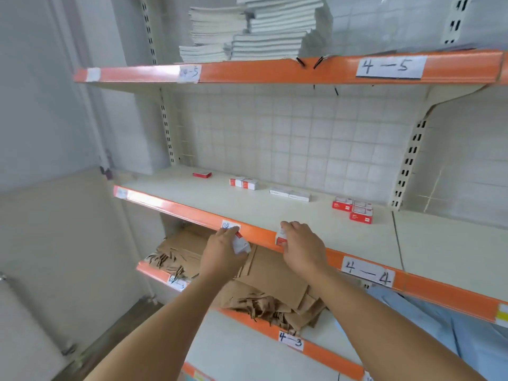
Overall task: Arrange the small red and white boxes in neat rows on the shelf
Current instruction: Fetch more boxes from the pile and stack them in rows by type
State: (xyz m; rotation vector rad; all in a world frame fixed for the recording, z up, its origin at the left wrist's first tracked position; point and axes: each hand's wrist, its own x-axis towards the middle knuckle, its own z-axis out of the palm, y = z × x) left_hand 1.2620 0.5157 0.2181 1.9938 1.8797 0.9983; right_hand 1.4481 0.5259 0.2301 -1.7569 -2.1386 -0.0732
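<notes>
My left hand grips a small red and white box just below the orange front edge of the 4-4 shelf. My right hand holds another such box at that edge, fingers curled over it. On the shelf lie small boxes in scattered groups: a single red box at the back left, a pair, two flat white ones, and a cluster of three toward the right.
Stacks of white booklets fill the 4-5 shelf above. Flattened brown paper bags lie on the 4-3 shelf below, with light blue cloth to their right. A slotted upright and bracket bound the shelf bay on the right.
</notes>
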